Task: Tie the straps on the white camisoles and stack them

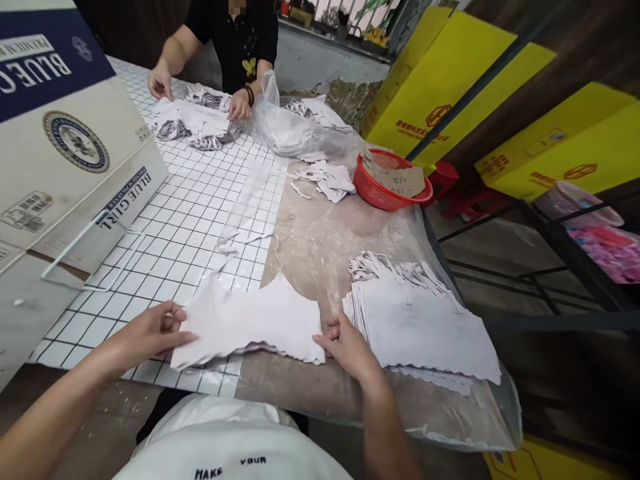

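A small stack of white fabric pieces lies on the table right in front of me. My left hand pinches its left edge, fingers closed on the cloth. My right hand grips the stack's right lower corner, thumb on top. Just to the right lies a larger pile of the same white pieces with loose straps at its far end.
A white grid-patterned sheet covers the table's left half, clear plastic the right. A large cardboard box stands left. A red basket and scattered white pieces lie farther off. Across the table a person's hands sort more pieces. Yellow boxes stand right.
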### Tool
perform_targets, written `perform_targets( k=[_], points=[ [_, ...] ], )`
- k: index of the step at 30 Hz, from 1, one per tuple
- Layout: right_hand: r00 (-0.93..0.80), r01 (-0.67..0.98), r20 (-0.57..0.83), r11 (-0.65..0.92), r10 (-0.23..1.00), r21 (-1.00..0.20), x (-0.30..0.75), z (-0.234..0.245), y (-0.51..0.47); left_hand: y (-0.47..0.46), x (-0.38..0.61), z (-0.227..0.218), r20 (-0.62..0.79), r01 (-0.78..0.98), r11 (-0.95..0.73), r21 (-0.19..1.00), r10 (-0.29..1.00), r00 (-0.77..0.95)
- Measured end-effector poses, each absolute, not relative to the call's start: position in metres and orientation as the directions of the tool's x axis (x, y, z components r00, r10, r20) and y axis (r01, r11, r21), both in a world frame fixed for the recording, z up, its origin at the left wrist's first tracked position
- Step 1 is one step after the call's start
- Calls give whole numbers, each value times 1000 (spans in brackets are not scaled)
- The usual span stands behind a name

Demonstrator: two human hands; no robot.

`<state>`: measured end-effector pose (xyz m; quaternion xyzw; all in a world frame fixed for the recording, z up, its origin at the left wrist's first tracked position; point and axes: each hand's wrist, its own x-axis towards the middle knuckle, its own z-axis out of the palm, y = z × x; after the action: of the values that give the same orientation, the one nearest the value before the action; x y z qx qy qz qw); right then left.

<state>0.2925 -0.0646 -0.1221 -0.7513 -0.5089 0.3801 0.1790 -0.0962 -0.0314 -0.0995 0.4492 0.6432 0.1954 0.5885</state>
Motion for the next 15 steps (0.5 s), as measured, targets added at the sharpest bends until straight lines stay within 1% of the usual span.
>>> perform_targets(
  k=[3,5,8,10,12,14,15],
  points=[
    [245,695,-374,-431,894,-575,283,-118,-71,-53,-107,-113,-581,396,540,742,813,-19],
    [284,749,-342,-429,896,-504,274,-118,-65,-50,-108,-121,-580,482,533,695,812,-62],
    [348,830,-257,-424,902,-363,263,-124,-51,-39,-102,-129,-527,661,449,601,844,-94],
    [357,865,-198,-403,913,-298,262,-132,-48,-37,-97,-130,-480,728,389,565,872,-93],
    [358,876,-145,-386,922,-288,266,-140,-49,-40,-91,-126,-461,736,367,568,883,-85],
    [350,880,-55,-348,935,-322,270,-149,-50,-41,-86,-121,-432,714,371,593,895,-106],
    [327,885,2,-306,945,-351,271,-153,-49,-40,-84,-119,-405,699,367,614,907,-120]
  ],
)
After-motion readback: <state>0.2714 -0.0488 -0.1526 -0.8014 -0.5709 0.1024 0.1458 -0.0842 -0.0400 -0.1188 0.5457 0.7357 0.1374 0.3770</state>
